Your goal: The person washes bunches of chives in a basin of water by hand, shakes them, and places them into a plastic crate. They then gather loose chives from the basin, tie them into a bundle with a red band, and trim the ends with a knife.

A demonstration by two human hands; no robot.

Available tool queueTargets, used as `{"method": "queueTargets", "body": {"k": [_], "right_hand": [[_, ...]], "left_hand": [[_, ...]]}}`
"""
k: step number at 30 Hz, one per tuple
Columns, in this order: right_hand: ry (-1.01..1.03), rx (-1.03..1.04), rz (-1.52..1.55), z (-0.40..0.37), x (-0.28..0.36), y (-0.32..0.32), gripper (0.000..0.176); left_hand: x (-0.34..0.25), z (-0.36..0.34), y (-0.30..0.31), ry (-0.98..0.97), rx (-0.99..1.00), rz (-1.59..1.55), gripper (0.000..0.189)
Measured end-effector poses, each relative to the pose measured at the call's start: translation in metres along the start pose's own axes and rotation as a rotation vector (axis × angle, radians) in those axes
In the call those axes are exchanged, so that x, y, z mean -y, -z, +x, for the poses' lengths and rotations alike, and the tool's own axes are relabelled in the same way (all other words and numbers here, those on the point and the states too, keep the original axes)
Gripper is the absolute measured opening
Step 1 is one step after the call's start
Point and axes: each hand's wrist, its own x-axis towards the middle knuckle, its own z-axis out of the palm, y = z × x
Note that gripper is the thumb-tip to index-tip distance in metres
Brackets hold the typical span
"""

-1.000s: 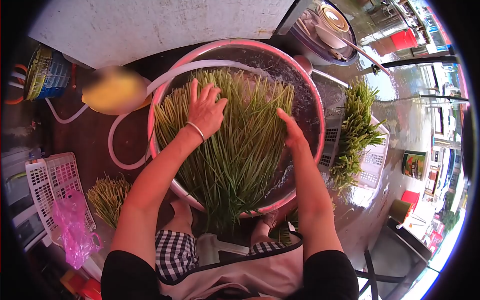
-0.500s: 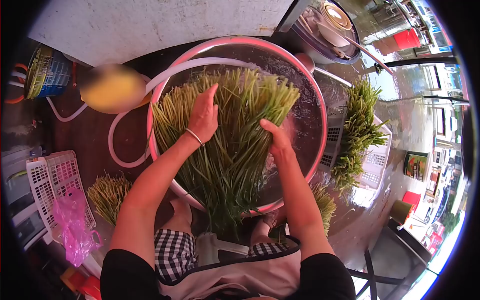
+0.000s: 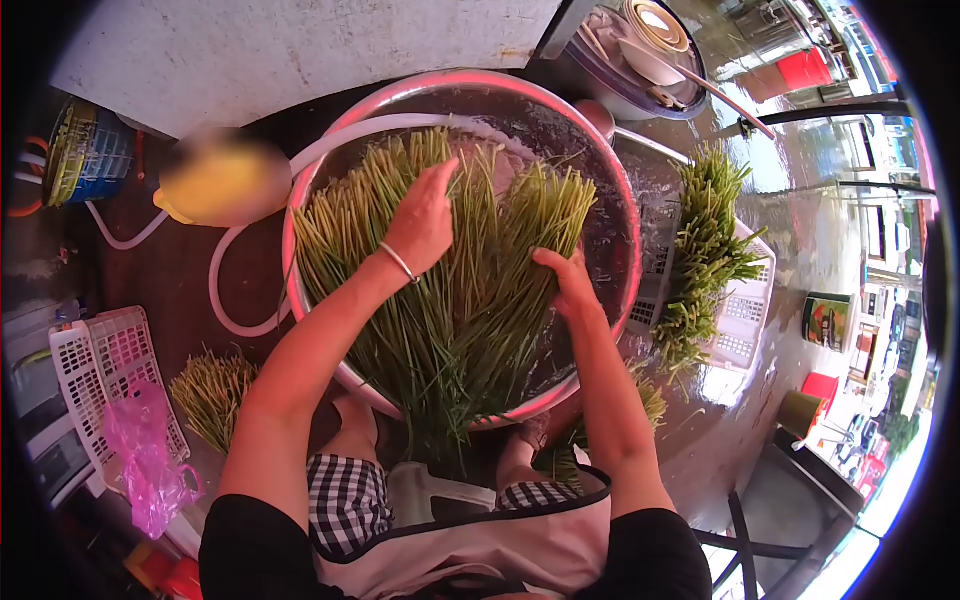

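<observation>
A big bunch of long green stalks (image 3: 400,310), pale at the cut ends and leafy toward me, fans out across a round metal tub (image 3: 632,270) of water. My left hand (image 3: 423,222), with a bangle at the wrist, rests on top of the stalks. Its index finger is stretched out, while the other fingers are partly hidden among them. At the bunch's right side, my right hand (image 3: 570,280) grips the stalks, thumb on top and fingers underneath. A gap shows between the two parts of the bunch near the cut ends.
A pale hose (image 3: 360,130) runs over the tub's rim into the water. More stalks (image 3: 705,250) lie on a white crate (image 3: 745,310) at right, and another bundle (image 3: 212,395) stands at left. A crate (image 3: 75,370) with a pink bag (image 3: 150,450) is at far left.
The stalks have parted near the cut ends, opening a gap. My left hand has shifted slightly right; my right hand has moved slightly right and toward me.
</observation>
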Motion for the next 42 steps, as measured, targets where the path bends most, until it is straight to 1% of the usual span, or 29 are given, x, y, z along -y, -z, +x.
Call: {"method": "queueTargets", "body": {"k": [2, 3, 5, 8, 11, 12, 13, 14, 15, 16, 17, 19, 20, 21, 22, 24, 25, 26, 28, 29, 32, 33, 36, 37, 38, 40, 41, 42], "right_hand": [[-0.049, 0.018, 0.103, 0.000, 0.003, 0.007, 0.044], [-0.095, 0.042, 0.120, 0.006, -0.001, 0.018, 0.047], [-0.107, 0.052, 0.134, 0.017, -0.009, 0.027, 0.048], [-0.182, 0.076, 0.243, 0.027, -0.017, 0.017, 0.048], [-0.304, 0.086, 0.401, 0.031, -0.034, 0.005, 0.045], [-0.346, 0.085, 0.454, 0.032, -0.044, 0.006, 0.044], [-0.274, 0.167, 0.552, 0.032, -0.056, 0.006, 0.043], [-0.249, 0.161, 0.522, 0.034, -0.063, 0.009, 0.045], [-0.224, 0.159, 0.494, 0.033, -0.064, 0.006, 0.046], [-0.199, 0.159, 0.464, 0.031, -0.061, 0.001, 0.048], [-0.097, 0.241, 0.377, 0.022, -0.043, -0.009, 0.059], [-0.002, 0.318, 0.356, 0.011, -0.026, -0.004, 0.063], [0.045, 0.352, 0.344, 0.006, -0.020, 0.005, 0.065], [0.082, 0.304, 0.307, 0.009, -0.019, 0.022, 0.068], [0.030, 0.204, 0.273, 0.008, -0.010, 0.026, 0.067], [-0.070, 0.008, 0.206, 0.010, 0.018, 0.025, 0.066], [0.010, -0.282, -0.014, 0.017, 0.011, 0.015, 0.058], [0.153, -0.210, -0.177, 0.017, 0.004, 0.009, 0.054], [0.436, -0.054, -0.492, 0.015, -0.004, -0.010, 0.046], [0.392, 0.130, -0.418, 0.013, 0.000, -0.013, 0.042], [0.025, -0.012, -0.011, 0.021, 0.009, 0.006, 0.046], [0.094, -0.159, -0.074, 0.024, 0.012, 0.009, 0.046], [0.718, -0.353, -0.995, 0.034, -0.017, 0.020, 0.042], [0.596, -0.353, -0.794, 0.034, -0.018, 0.025, 0.043], [0.471, -0.349, -0.593, 0.033, -0.018, 0.032, 0.044], [0.229, -0.323, -0.203, 0.030, -0.007, 0.041, 0.045], [0.195, -0.442, -0.458, 0.027, -0.002, 0.042, 0.049], [0.243, -0.368, -0.434, 0.025, 0.001, 0.037, 0.050]], "left_hand": [[0.002, 0.008, -0.025, 0.013, -0.014, 0.038, 0.054], [0.002, 0.015, -0.033, 0.045, -0.009, 0.098, 0.056], [-0.001, 0.029, -0.047, 0.112, -0.001, 0.216, 0.062], [-0.018, 0.041, -0.070, 0.265, 0.127, 0.014, 0.071], [-0.042, 0.032, -0.094, 0.218, 0.356, 0.042, 0.065], [-0.041, 0.038, -0.091, 0.211, 0.400, -0.023, 0.064], [-0.037, 0.048, -0.085, 0.205, 0.445, -0.088, 0.063], [-0.033, 0.057, -0.079, 0.199, 0.492, -0.150, 0.061], [-0.008, 0.053, -0.093, 0.193, 0.288, -0.263, 0.064], [0.011, 0.048, -0.104, 0.236, 0.141, -0.358, 0.064], [0.025, 0.044, -0.114, 0.276, -0.010, -0.455, 0.065], [0.032, 0.037, -0.106, 0.537, -0.065, -0.647, 0.068], [0.041, 0.031, -0.095, 0.646, -0.013, -0.640, 0.069], [0.049, 0.025, -0.084, 0.753, 0.043, -0.631, 0.071], [0.069, 0.023, -0.083, 0.742, 0.046, -0.526, 0.071], [0.084, 0.023, -0.079, 0.688, -0.041, -0.546, 0.069], [0.075, 0.028, -0.067, 0.659, -0.082, -0.554, 0.068], [0.061, 0.025, -0.063, 0.592, -0.170, -0.654, 0.065], [0.033, 0.022, -0.067, 0.520, -0.031, -0.707, 0.064], [0.028, 0.019, -0.066, 0.492, 0.040, -0.732, 0.065], [0.039, 0.006, -0.077, 0.627, 0.298, -0.449, 0.075], [0.031, 0.011, -0.070, 0.773, 0.276, -0.369, 0.083], [0.035, 0.007, -0.073, 0.905, -0.025, -0.276, 0.095], [0.040, 0.006, -0.067, 0.874, 0.044, -0.328, 0.102], [0.044, 0.002, -0.064, 0.907, 0.082, -0.302, 0.102], [0.023, 0.003, -0.043, 0.971, 0.144, -0.258, 0.101], [0.022, 0.000, -0.040, 0.903, 0.111, -0.261, 0.092], [0.029, 0.001, -0.040, 0.901, 0.153, -0.255, 0.086]]}}
